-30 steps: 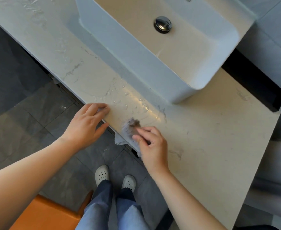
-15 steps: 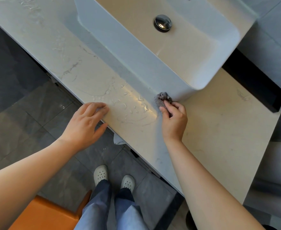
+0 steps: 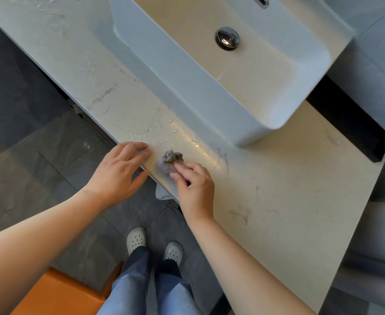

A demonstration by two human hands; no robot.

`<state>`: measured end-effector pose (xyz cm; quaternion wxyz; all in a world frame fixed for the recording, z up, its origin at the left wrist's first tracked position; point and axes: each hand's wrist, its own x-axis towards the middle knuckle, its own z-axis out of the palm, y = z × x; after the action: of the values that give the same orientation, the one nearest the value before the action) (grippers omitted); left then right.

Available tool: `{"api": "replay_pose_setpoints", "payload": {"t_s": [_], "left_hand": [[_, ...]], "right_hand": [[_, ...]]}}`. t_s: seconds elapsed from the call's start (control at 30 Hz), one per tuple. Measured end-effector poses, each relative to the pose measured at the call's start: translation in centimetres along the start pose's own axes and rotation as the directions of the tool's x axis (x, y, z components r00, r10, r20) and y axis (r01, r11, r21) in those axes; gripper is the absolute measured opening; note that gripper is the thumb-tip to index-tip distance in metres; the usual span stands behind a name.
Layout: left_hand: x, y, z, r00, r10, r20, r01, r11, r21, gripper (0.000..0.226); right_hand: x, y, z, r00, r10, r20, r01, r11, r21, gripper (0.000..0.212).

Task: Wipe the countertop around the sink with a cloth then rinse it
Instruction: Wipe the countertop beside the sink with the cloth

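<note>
A crumpled grey cloth lies on the pale marble countertop near its front edge. My right hand presses on it with the fingertips closed around its near side. My left hand rests flat on the counter's front edge just left of the cloth, fingers apart, holding nothing. Water drops and streaks glisten on the counter between the cloth and the white vessel sink. The sink's chrome drain plug shows in the basin.
A chrome faucet tip peeks in at the top. Something white hangs below the counter's edge. A dark gap runs behind the counter's right side. An orange stool stands on the grey tiled floor by my feet.
My right hand pushed the cloth up to the sink's base, then drew it back toward the front edge, closer to my left hand. The left hand stayed put.
</note>
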<state>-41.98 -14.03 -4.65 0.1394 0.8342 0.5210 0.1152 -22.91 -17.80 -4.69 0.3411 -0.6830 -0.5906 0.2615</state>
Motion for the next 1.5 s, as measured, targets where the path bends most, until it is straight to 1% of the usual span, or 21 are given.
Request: {"api": "replay_pose_setpoints", "payload": {"t_s": [0.07, 0.13, 0.2, 0.23, 0.3, 0.33, 0.4, 0.5, 0.7, 0.83, 1.0, 1.13, 1.2, 1.37, 1.5], "left_hand": [[0.0, -0.1, 0.0, 1.000, 0.001, 0.006, -0.001, 1.000, 0.001, 0.051], [0.0, -0.1, 0.0, 1.000, 0.006, 0.013, -0.006, 1.000, 0.000, 0.052], [0.0, -0.1, 0.1, 1.000, 0.013, 0.013, -0.013, 1.000, -0.001, 0.053], [0.0, -0.1, 0.1, 1.000, 0.012, 0.013, -0.012, 1.000, -0.002, 0.054], [0.0, -0.1, 0.2, 1.000, 0.009, 0.011, -0.009, 1.000, 0.000, 0.054], [0.0, -0.2, 0.2, 1.000, 0.008, 0.009, -0.008, 1.000, 0.000, 0.054], [0.0, -0.2, 0.3, 1.000, 0.007, 0.009, -0.007, 1.000, 0.001, 0.054], [0.0, -0.2, 0.4, 1.000, 0.018, 0.001, -0.018, 1.000, 0.004, 0.054], [0.1, -0.6, 0.5, 1.000, 0.028, 0.006, -0.028, 1.000, -0.010, 0.055], [0.0, -0.8, 0.7, 0.999, 0.043, 0.003, -0.043, 0.999, -0.024, 0.056], [0.0, -1.4, 0.8, 0.998, 0.068, 0.015, -0.068, 0.997, -0.034, 0.056], [0.1, -1.6, 0.8, 0.997, 0.070, 0.028, -0.069, 0.997, -0.039, 0.055], [0.2, -1.5, 0.8, 0.997, 0.068, 0.036, -0.067, 0.997, -0.031, 0.055], [0.2, -0.7, 0.3, 0.998, 0.015, 0.068, -0.013, 0.999, -0.038, 0.055], [0.5, -0.3, -0.2, 0.997, -0.020, 0.073, 0.024, 0.998, -0.057, 0.051]], "right_hand": [[-1.2, -0.3, -0.4, 0.998, 0.025, 0.064, -0.028, 0.998, 0.048, 0.029], [-1.7, -0.2, -1.4, 0.998, 0.052, 0.033, -0.055, 0.991, 0.120, 0.029], [-0.7, 0.1, -2.9, 0.994, 0.070, -0.089, -0.055, 0.986, 0.156, 0.031], [0.3, 0.5, -3.7, 0.983, 0.078, -0.167, -0.054, 0.988, 0.142, 0.033], [3.0, 1.6, -5.2, 0.951, 0.083, -0.298, -0.068, 0.996, 0.061, 0.030], [4.3, 2.0, -5.8, 0.939, 0.096, -0.330, -0.091, 0.995, 0.030, 0.029], [6.2, 2.8, -6.3, 0.940, 0.117, -0.321, -0.123, 0.992, 0.001, 0.028], [7.1, 3.7, -5.2, 0.963, 0.060, -0.262, -0.089, 0.991, -0.102, 0.028], [7.3, 3.6, -3.3, 0.930, 0.001, -0.367, -0.074, 0.980, -0.186, 0.026], [7.4, 3.6, -2.5, 0.918, -0.034, -0.395, -0.064, 0.970, -0.234, 0.026], [7.6, 3.5, -1.7, 0.903, 0.002, -0.429, -0.104, 0.971, -0.216, 0.025], [7.8, 3.7, -1.6, 0.906, -0.038, -0.421, -0.084, 0.960, -0.267, 0.024], [7.9, 3.6, -1.3, 0.904, -0.039, -0.427, -0.083, 0.961, -0.263, 0.024], [9.3, 2.9, -0.5, 0.936, -0.064, -0.345, -0.023, 0.970, -0.243, 0.025], [9.5, 3.0, -0.6, 0.941, -0.070, -0.330, -0.003, 0.976, -0.217, 0.025]]}}
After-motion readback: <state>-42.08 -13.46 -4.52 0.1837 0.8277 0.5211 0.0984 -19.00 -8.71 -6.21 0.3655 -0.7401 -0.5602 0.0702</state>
